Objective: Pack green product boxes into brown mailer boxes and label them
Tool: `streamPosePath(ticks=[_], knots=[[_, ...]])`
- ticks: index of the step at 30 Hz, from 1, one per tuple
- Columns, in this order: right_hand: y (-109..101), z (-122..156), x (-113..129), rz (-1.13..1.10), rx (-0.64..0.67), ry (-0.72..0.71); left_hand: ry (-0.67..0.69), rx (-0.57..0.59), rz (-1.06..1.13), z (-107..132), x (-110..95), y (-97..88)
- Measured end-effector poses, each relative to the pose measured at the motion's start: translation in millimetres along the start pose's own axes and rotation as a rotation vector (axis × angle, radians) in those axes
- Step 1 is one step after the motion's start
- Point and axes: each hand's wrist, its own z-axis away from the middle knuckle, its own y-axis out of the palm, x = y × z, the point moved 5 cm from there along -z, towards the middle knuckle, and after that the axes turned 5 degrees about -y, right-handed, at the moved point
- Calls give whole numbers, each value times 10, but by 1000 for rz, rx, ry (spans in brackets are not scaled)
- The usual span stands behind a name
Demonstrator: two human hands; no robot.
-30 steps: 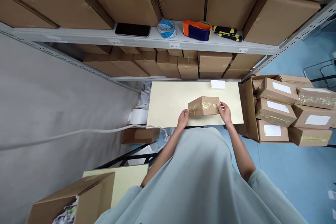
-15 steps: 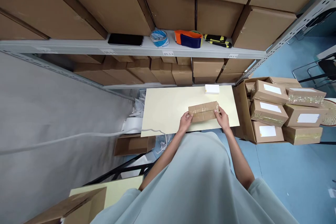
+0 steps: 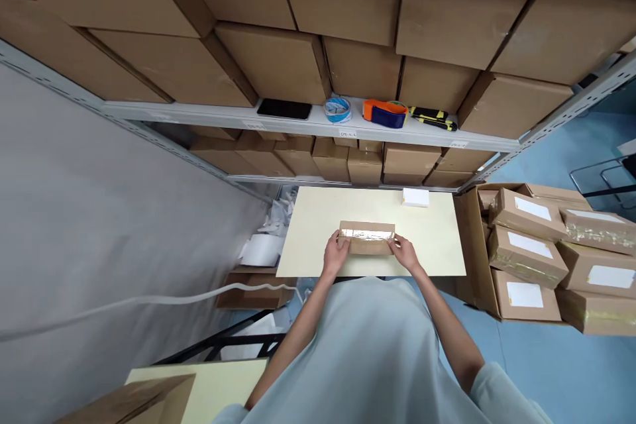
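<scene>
A small brown cardboard box (image 3: 367, 238), sealed with shiny clear tape along its top, rests on the pale yellow table (image 3: 318, 225). My left hand (image 3: 336, 256) grips the box's left end with curled fingers. My right hand (image 3: 405, 254) grips its right end the same way. The box lies square to the table's front edge, close to me.
A white pad of labels (image 3: 415, 197) lies at the table's far right. An open carton (image 3: 472, 245) of taped, labelled parcels stands to the right. The shelf behind holds a phone (image 3: 284, 108), a tape roll (image 3: 337, 109), an orange tape dispenser (image 3: 383, 112) and a yellow-black cutter (image 3: 433, 119).
Both hands have turned the box from a skewed position to square and pulled it nearer the table's front edge. The camera has tilted upward.
</scene>
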Motion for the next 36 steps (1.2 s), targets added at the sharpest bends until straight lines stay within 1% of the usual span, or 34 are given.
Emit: streamPosePath(ticks=[2, 4, 6, 7, 8, 10, 13, 15, 17, 18, 19, 21, 22, 24, 26, 28, 30, 32, 34, 36], knots=[[2, -89, 119, 64, -39, -12, 7, -38, -8, -27, -51, -144], [-95, -238, 327, 145, -125, -57, 42, -77, -14, -56, -184, -271], [-261, -463, 638, 212, -200, -141, 116, -107, -17, -101, -435, -364], [-362, -601, 833, 237, -223, -200, 169, -118, -16, -131, -613, -393], [-474, -749, 1051, 264, -244, -269, 233, -131, -14, -164, -827, -414], [-733, -1065, 1525, 333, -309, -392, 382, -162, -4, -236, -1344, -425], [-1113, -1571, 2239, 455, -403, -517, 604, -205, 5, -359, -2233, -369], [-1297, -1925, 2651, 547, -429, -558, 731, -222, -20, -459, -2803, -289], [-1401, -2274, 2954, 648, -416, -535, 820, -215, -61, -579, -3284, -188], [-1426, -2433, 3057, 700, -398, -497, 849, -201, -84, -641, -3479, -136], [-1434, -2571, 3129, 749, -377, -447, 870, -188, -106, -697, -3640, -89], [-1412, -2762, 3199, 823, -335, -337, 893, -155, -149, -779, -3860, -12], [-1387, -2812, 3209, 846, -319, -292, 900, -138, -165, -798, -3921, 15], [-1331, -2835, 3206, 869, -312, -235, 911, -114, -183, -796, -3957, 37], [-1284, -2786, 3190, 870, -331, -226, 912, -106, -176, -761, -3898, 19], [-1249, -2684, 3148, 850, -358, -253, 888, -101, -153, -716, -3764, -34], [-1200, -2512, 3054, 801, -378, -322, 851, -89, -111, -653, -3569, -118], [-1105, -2241, 2871, 721, -392, -397, 799, -70, -41, -550, -3311, -230], [-951, -1855, 2593, 625, -395, -436, 723, -35, 57, -392, -2997, -356], [-752, -1369, 2286, 539, -397, -457, 650, 20, 153, -175, -2673, -472]])
